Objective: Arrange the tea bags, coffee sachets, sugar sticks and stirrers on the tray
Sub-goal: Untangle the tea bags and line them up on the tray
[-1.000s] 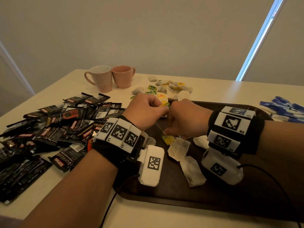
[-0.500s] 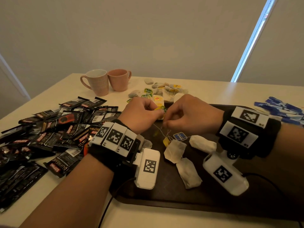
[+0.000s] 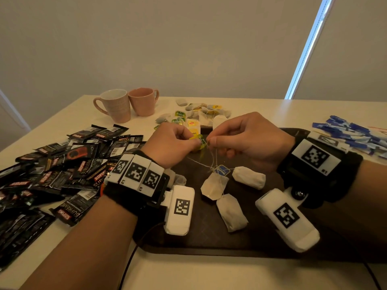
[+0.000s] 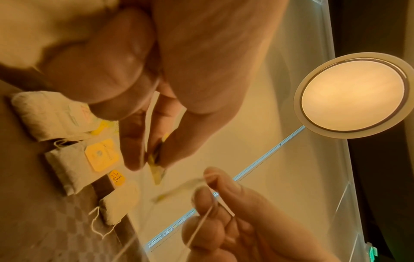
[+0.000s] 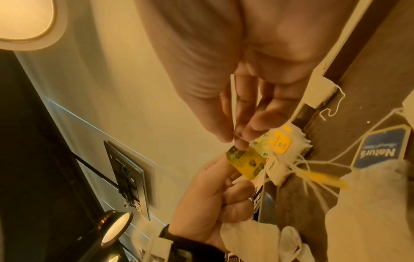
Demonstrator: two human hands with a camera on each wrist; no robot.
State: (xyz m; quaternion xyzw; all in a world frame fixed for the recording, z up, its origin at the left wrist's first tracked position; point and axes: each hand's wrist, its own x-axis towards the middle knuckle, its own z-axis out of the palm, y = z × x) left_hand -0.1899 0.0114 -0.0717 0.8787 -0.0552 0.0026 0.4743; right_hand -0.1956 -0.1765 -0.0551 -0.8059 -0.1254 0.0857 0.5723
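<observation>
Both hands pinch tangled tea-bag strings above the dark rectangular tray (image 3: 261, 243): left hand (image 3: 170, 146) the yellow-green paper tag (image 3: 200, 140), right hand (image 3: 249, 139) a thread; few white paper tea bags (image 3: 231, 212) placed; black coffee sachets (image 3: 69, 170) at nine o'clock, blue sugar sticks (image 3: 354, 133) at two, untouched.

both hands up close together, left hand (image 3: 171, 143) and right hand (image 3: 249, 139) fingers curled, each pinching something tiny

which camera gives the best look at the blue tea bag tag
The right wrist view: the blue tag fills the right edge, lettering readable. The head view shows it small, among tangled strings below the hands. The left wrist view doesn't show it.
</observation>
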